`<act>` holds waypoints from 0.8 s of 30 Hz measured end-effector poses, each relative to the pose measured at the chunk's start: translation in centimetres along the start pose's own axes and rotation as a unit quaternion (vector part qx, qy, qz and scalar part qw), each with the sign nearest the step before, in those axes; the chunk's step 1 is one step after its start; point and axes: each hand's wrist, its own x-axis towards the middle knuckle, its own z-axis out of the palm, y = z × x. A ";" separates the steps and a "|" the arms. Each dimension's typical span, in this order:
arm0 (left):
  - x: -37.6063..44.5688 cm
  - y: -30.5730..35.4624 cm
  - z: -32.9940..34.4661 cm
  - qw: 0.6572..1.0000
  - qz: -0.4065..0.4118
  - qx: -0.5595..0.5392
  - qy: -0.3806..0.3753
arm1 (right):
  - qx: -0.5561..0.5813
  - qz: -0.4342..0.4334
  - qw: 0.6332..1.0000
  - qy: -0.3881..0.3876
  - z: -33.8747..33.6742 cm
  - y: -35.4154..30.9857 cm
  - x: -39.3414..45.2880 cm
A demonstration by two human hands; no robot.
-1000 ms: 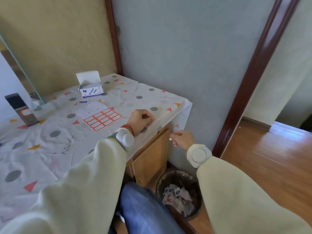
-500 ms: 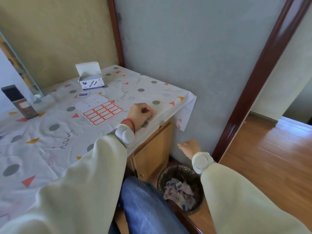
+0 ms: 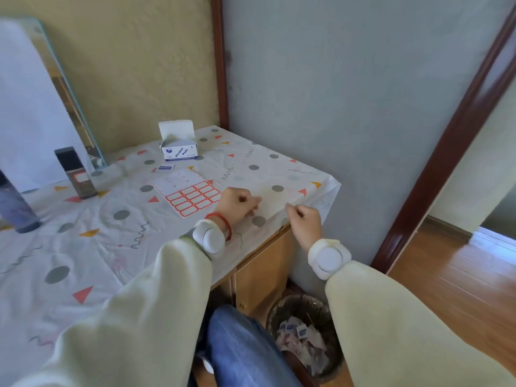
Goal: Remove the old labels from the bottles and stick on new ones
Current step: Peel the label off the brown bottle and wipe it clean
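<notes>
Head view: left hand (image 3: 237, 203) rests on the tablecloth (image 3: 83, 247) near the table's right edge, fingers curled; whether they pinch anything I cannot tell. Right hand (image 3: 304, 219) hovers at the table corner, fingers curled, nothing visibly held. Label sheet (image 3: 188, 195), partly used, lies just left of the left hand. Dark rectangular bottle (image 3: 76, 174) stands well apart at far left, already bearing a red-bordered label; a second bottle (image 3: 15, 210) shows blurred at the frame edge. Judgement: labels are thin, limp and tacky, best lifted by one corner; bottle rigid, likely smooth, best gripped round its body
</notes>
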 end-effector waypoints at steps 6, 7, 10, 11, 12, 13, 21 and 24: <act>-2.3 -0.2 -5.6 0.998 0.027 -0.006 0.061 | 0.031 -0.077 0.996 -0.037 4.0 -5.1 -0.2; -2.8 -0.5 -6.9 0.997 0.022 -0.006 0.071 | 0.034 -0.087 0.994 -0.055 5.1 -6.1 -0.5; -4.0 -1.4 -10.0 0.995 0.005 -0.006 0.098 | 0.043 -0.115 0.988 -0.090 7.7 -8.4 -0.9; -4.7 -1.8 -11.2 0.993 -0.004 -0.008 0.116 | 0.045 -0.123 0.986 -0.104 8.8 -9.3 -1.2; -5.2 -2.2 -12.1 0.992 -0.013 -0.008 0.127 | 0.050 -0.125 0.985 -0.113 9.8 -9.9 -1.4; -5.8 -2.5 -13.1 0.991 -0.020 -0.004 0.135 | 0.054 -0.126 0.983 -0.119 10.8 -10.5 -1.6; -9.9 -4.5 -19.9 0.976 -0.079 0.028 0.203 | 0.077 -0.129 0.969 -0.196 18.0 -13.9 -3.4; -11.3 -5.3 -22.0 0.969 -0.095 0.037 0.225 | 0.071 -0.155 0.961 -0.218 20.3 -15.2 -4.2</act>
